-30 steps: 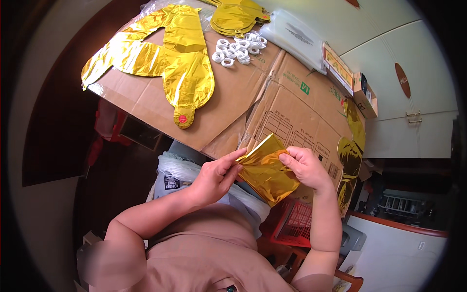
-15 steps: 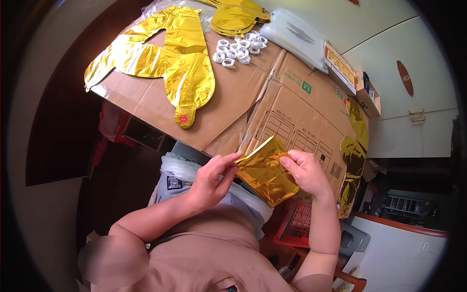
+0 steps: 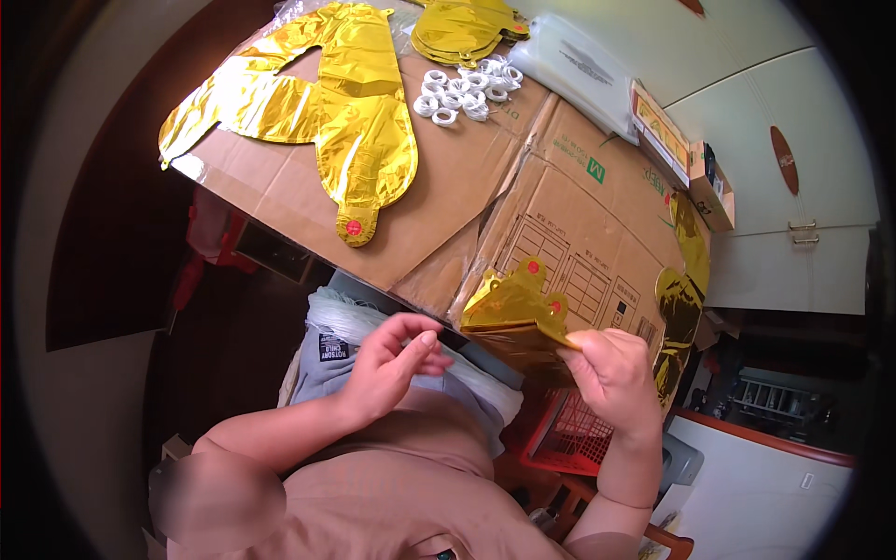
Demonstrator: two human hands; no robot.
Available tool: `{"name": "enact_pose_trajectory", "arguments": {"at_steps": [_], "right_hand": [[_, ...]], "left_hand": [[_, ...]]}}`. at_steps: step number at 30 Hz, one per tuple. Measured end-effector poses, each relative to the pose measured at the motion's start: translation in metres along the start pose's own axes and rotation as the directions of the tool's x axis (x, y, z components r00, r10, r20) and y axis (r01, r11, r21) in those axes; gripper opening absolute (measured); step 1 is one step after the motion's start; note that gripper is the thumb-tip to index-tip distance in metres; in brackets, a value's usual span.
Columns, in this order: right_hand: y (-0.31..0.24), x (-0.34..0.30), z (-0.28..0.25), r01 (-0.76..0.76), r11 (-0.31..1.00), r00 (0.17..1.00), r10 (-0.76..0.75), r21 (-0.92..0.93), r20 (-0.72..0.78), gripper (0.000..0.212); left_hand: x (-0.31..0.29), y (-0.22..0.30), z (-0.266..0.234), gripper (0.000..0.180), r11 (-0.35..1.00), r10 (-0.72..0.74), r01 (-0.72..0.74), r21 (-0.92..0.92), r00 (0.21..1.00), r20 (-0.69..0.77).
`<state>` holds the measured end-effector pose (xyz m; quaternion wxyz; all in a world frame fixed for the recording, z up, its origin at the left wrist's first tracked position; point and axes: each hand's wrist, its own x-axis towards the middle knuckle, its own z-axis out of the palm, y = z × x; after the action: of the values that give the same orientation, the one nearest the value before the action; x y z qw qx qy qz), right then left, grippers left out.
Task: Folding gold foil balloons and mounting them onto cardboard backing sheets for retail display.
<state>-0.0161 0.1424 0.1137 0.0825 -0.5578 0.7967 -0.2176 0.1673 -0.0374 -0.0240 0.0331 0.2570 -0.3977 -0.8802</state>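
My right hand (image 3: 613,378) pinches one edge of a folded gold foil balloon (image 3: 511,308) at the cardboard's near edge. Two tabs with red dots stand up from the folded foil. Left of it, my left hand (image 3: 397,364) hovers over my lap with nothing in it, its fingers apart and slightly curled. Farther off, a large flat gold foil balloon (image 3: 362,131) lies spread on the cardboard (image 3: 439,210), a red-dotted tab at its near end.
A cluster of white ribbon rolls (image 3: 467,91) lies beside a stack of gold foil balloons (image 3: 462,33). A clear plastic pack (image 3: 579,75) and small boxes (image 3: 661,135) line the far right edge. More gold foil (image 3: 679,299) hangs at the right; a red basket (image 3: 571,434) stands below.
My left hand has let go of the folded foil balloon and moved slightly down. My right hand has turned the foil, bringing its red-dotted tabs into view, and shifted a little right and down.
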Motion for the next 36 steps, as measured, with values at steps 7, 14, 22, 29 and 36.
{"name": "enact_pose_trajectory", "arguments": {"at_steps": [7, 14, 22, 29, 36], "right_hand": [[-0.037, -0.010, -0.001, 0.279, 0.884, 0.960, -0.259, -0.374, 0.103, 0.014], [-0.044, -0.035, 0.030, 0.396, 0.690, 0.902, -0.415, -0.605, 0.117, 0.012], [-0.046, -0.057, 0.063, 0.380, 0.753, 0.914, -0.397, -0.537, 0.090, 0.014], [-0.051, -0.062, 0.064, 0.379, 0.796, 0.919, -0.383, -0.472, 0.093, 0.015], [-0.047, -0.063, 0.065, 0.380, 0.824, 0.919, -0.388, -0.420, 0.070, 0.016]], "left_hand": [[0.022, 0.028, 0.010, 0.033, 0.902, -0.344, 0.385, -0.196, 0.914, 0.215], [0.031, 0.023, 0.021, 0.016, 0.907, -0.379, 0.397, -0.138, 0.915, 0.142], [0.020, 0.019, 0.021, 0.020, 0.928, -0.372, 0.372, -0.032, 0.928, 0.007], [0.011, 0.017, 0.023, 0.019, 0.897, -0.443, 0.441, -0.035, 0.895, -0.060], [0.019, 0.013, 0.017, 0.019, 0.907, -0.422, 0.421, -0.022, 0.904, -0.076]]}}
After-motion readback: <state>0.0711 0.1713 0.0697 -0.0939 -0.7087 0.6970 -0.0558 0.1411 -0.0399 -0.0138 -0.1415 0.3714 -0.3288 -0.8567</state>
